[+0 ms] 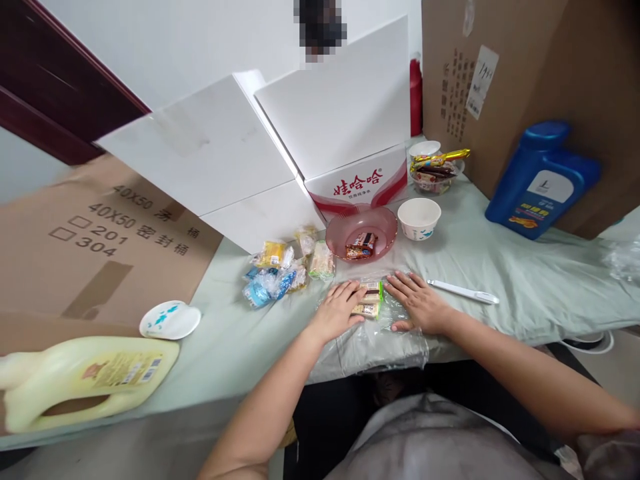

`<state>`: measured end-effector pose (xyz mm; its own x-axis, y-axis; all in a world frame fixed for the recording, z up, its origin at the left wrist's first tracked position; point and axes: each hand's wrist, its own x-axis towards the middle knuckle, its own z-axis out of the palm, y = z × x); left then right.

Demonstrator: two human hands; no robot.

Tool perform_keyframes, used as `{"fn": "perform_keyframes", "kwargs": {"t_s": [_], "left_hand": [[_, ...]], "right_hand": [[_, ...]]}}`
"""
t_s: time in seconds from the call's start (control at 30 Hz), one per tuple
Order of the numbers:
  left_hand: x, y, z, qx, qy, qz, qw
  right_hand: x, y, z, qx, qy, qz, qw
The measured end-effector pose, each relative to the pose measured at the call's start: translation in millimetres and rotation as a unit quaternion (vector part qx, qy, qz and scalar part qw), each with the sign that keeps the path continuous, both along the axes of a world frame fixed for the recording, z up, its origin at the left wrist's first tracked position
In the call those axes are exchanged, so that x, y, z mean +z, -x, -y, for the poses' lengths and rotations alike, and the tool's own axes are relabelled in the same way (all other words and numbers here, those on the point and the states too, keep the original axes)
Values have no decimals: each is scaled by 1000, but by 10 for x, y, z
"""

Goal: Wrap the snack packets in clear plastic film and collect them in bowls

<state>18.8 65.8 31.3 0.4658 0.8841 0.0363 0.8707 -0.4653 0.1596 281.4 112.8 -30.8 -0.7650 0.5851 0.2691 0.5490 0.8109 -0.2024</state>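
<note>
A clear plastic bag [395, 333] lies flat on the pale green tablecloth [500, 267], with a few snack bars [369, 300] inside it. My left hand [336, 311] rests flat on the bag at the bars' left side, fingers stretched out. On the bars' right side my right hand [417, 303] lies flat too, fingers spread on the plastic. Just beyond them stands a pink glass bowl [361, 230] holding wrapped snacks.
A pile of wrapped sweets [285, 270] lies left of the bowl. A white paper bowl [419, 218], a white pen-like tool [463, 291], a snack-filled bowl [437, 172], an open white carton [310, 153], a blue jug [540, 180], a yellow jug [80, 380] and a white lid [170, 320] surround them.
</note>
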Motion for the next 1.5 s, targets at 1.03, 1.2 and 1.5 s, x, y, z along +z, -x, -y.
{"fn": "perform_keyframes", "kwargs": {"t_s": [1.03, 1.2, 1.5], "left_hand": [[34, 413, -21, 179, -2, 321, 930], [305, 627, -202, 267, -97, 454, 844], [689, -116, -1242, 193, -172, 111, 960]], "right_hand": [[39, 24, 442, 39, 65, 37, 996], [33, 34, 452, 32, 65, 31, 997], [93, 23, 447, 33, 87, 43, 995]]}}
